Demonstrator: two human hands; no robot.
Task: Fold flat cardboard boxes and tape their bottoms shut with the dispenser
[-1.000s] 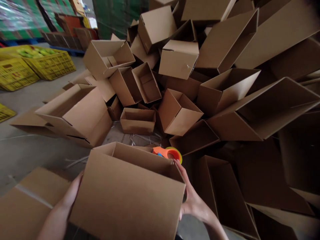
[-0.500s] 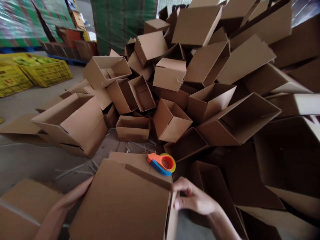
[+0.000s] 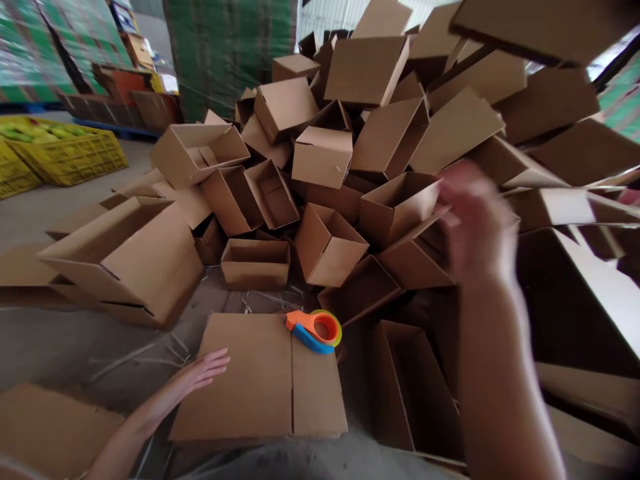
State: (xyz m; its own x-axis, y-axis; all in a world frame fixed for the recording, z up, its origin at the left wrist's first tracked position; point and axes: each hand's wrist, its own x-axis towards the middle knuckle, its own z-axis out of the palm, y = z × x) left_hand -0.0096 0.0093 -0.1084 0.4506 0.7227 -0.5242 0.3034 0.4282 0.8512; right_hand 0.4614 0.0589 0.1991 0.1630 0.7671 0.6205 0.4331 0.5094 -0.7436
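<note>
A flattened-looking cardboard piece with a seam [image 3: 250,380] lies low in front of me. My left hand [image 3: 203,370] is over its left side, fingers stretched out and holding nothing. On its far right corner sits a tape dispenser [image 3: 315,331] with orange and blue parts and a yellow roll. My right hand [image 3: 473,207] is raised at the right, before the heaped boxes; motion smears its fingers, and nothing shows clearly in it. A dark cardboard box [image 3: 545,30] appears at the top right, apart from that hand.
A tall heap of open cardboard boxes [image 3: 367,70] fills the middle and right. Another open box [image 3: 160,253] stands at the left. Yellow crates [image 3: 75,157] of green fruit are farther left. Loose white straps [image 3: 130,357] lie on the floor.
The box between my hands has left them, and a box now shows at the top right. My right hand has swung up and right; my left hand has come over the lower cardboard.
</note>
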